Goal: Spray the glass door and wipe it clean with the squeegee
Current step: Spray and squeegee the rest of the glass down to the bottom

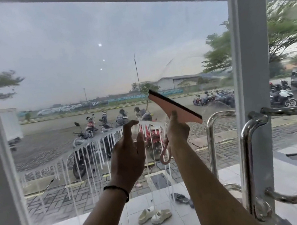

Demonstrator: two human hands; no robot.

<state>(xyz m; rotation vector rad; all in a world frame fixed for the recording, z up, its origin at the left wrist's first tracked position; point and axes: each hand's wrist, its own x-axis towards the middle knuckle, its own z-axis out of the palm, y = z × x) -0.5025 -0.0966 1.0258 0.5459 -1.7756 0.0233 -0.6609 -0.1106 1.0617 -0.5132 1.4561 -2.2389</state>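
Head cam: your right hand (177, 131) grips the pink squeegee (174, 106) by its stem, left hand (127, 152) open, holding nothing. It looks light, stiff plastic, so keep holding low on the handle; the wet glass door (79, 65) is probably slick.

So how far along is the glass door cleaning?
Upper glass door looks wiped clear. In hand: the right hand grips the pink squeegee, tilted; the left hand is open beside it. Left: white foam drips still streak the lower pane.
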